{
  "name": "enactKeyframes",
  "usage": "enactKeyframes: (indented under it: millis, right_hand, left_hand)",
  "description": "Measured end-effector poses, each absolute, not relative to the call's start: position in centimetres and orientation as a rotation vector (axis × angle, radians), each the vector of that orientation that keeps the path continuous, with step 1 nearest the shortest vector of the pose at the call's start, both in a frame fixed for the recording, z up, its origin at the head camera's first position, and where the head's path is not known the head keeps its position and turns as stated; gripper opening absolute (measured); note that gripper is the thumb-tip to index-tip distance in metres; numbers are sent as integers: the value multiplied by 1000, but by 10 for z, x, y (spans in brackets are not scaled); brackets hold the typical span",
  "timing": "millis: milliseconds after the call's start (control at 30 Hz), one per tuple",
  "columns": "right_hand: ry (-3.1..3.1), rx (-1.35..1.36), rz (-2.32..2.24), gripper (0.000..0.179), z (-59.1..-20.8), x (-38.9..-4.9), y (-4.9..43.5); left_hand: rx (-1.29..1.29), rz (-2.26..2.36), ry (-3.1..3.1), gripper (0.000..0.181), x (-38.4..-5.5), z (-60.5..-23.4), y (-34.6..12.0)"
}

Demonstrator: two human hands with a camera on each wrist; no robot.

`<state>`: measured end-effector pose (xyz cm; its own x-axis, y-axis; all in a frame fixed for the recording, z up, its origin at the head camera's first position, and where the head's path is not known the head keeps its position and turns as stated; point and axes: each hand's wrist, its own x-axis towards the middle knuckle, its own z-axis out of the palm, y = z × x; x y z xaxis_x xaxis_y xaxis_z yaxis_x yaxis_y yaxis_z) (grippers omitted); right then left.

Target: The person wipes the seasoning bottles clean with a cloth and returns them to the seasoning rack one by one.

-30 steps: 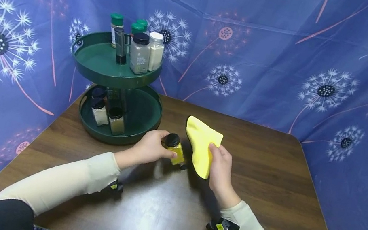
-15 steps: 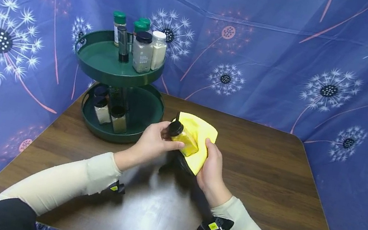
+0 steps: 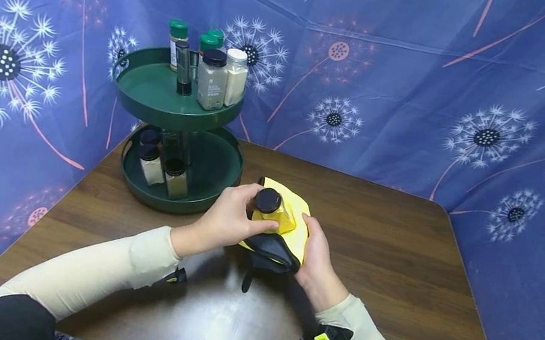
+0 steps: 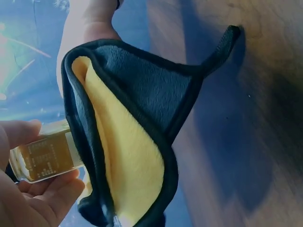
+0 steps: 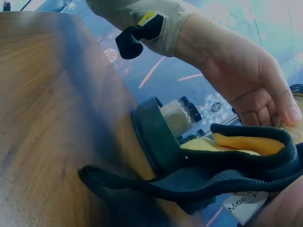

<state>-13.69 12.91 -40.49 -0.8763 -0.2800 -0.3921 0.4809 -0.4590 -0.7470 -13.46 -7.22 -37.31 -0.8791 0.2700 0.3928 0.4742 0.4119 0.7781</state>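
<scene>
A small clear spice jar [image 4: 45, 156] with a black lid and yellow-brown contents is gripped by my left hand [image 3: 228, 216], thumb on one side and fingers on the other. My right hand [image 3: 317, 263] holds a yellow cloth [image 3: 297, 232] with a dark grey back and black edging, wrapped against the jar's lower part. The cloth hides the jar's base in the head view. A dark hanging loop [image 4: 222, 52] sticks out from one corner of the cloth, and a white tag [image 5: 246, 205] shows in the right wrist view.
A green two-tier round rack [image 3: 172, 116] stands at the table's back left. Several jars with green, black and white lids [image 3: 234, 78] are on its upper tier; black-lidded jars [image 3: 176, 177] sit below. A blue dandelion-print curtain [image 3: 400, 95] surrounds the brown wooden table [image 3: 396, 277].
The cloth has come left from beside the jar and now folds around its lower part. The jar has tipped more upright, lid toward the head camera. Both hands kept their holds.
</scene>
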Motion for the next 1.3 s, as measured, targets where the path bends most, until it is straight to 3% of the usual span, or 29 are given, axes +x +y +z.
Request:
enactKeyframes:
  millis: [300,500,767,933,1300]
  right_hand:
    - [1650,320,-2332,36,-408,-133,137]
    - [1957,179,-2417,33,-412,-133,138]
    - [1601,210,-2552,36,-419,-143,133]
    - [1427,270,-2464,38,-422,-141,130]
    - [1841,326,-2317,37,-417,-136,138]
  left_hand:
    - [-582,-1356,-2472,45,-138,-376,-75]
    - [-456,-1412,-2542,46,-137,-383,-75]
    - [-501,-1686,-2438,46,-137,-382,-67]
    - [-554,-1619,-2430,46,-137,-378,-66]
    - [-522,-1470,-2486,45,-147,-378,-76]
